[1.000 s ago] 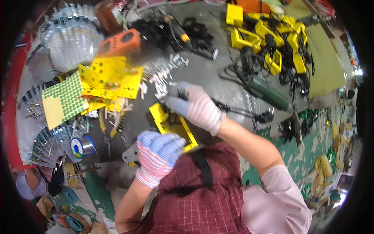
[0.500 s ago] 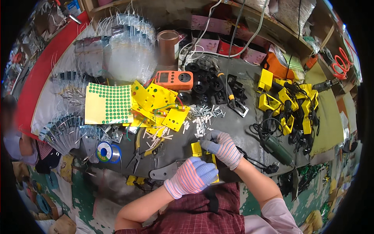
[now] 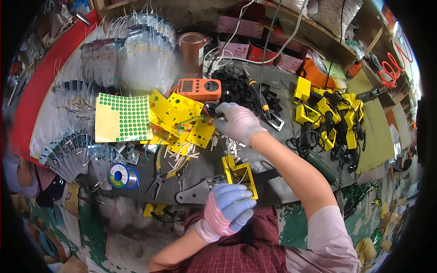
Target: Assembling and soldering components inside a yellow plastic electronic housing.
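Observation:
My left hand [image 3: 225,210], in a striped glove, is curled around the near end of a yellow box-shaped frame [image 3: 249,178] at the bench's front edge. A thin wire shows inside the frame. Beside it, a grey metal plate with a rounded end [image 3: 193,194] sticks out to the left. My right hand [image 3: 241,122], gloved too and slightly blurred, reaches across the bench with thumb and fingers apart. Its fingertips are near drilled yellow plates [image 3: 201,134] and round black parts [image 3: 233,95]. Small white sleeves and screws [image 3: 233,148] lie partly hidden beneath that arm.
An orange multimeter [image 3: 199,88] lies behind the plates. To the left are a sheet of green dots [image 3: 123,118], a solder spool [image 3: 124,176] and yellow-handled pliers [image 3: 158,170]. Yellow housings with cords [image 3: 325,113] and a green power tool [image 3: 322,167] occupy the right.
My right hand has left the yellow frame and moved up and away, toward the yellow plates and black parts. My left hand stays at the frame, whose inside shows more now.

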Demonstrator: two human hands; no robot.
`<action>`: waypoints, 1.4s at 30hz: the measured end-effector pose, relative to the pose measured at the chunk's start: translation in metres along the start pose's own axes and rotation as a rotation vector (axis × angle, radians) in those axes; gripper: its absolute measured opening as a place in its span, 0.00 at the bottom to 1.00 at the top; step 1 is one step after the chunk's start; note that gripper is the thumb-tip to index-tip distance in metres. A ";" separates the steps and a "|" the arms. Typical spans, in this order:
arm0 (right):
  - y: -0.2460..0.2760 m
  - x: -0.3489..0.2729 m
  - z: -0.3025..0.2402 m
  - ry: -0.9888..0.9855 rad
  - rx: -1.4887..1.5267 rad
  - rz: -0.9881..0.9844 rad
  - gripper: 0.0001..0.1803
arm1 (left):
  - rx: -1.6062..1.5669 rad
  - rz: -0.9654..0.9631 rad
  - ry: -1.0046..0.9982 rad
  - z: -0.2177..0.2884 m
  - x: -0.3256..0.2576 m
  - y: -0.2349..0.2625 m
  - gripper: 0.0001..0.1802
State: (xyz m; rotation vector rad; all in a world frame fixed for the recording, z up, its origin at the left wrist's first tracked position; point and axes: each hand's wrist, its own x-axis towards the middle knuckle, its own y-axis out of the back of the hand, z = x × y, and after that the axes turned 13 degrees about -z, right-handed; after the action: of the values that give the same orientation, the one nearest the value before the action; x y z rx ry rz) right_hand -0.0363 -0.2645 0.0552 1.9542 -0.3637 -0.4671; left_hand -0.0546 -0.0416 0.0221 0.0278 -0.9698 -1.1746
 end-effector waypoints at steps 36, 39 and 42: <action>-0.036 -0.151 -0.037 0.240 0.860 -0.058 0.13 | 0.099 0.069 0.474 -0.024 -0.043 -0.011 0.16; -0.029 -0.154 -0.030 0.203 0.718 -0.034 0.11 | 0.103 0.025 0.309 -0.032 -0.033 -0.006 0.13; -0.032 -0.158 -0.020 0.269 0.800 0.072 0.10 | 0.129 0.005 0.302 -0.034 -0.037 -0.007 0.13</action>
State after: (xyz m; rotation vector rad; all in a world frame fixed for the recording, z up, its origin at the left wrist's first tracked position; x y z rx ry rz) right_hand -0.1637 -0.1643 0.0583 2.7228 -0.4918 0.0164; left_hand -0.0398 -0.0309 -0.0256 0.2976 -0.7753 -1.0656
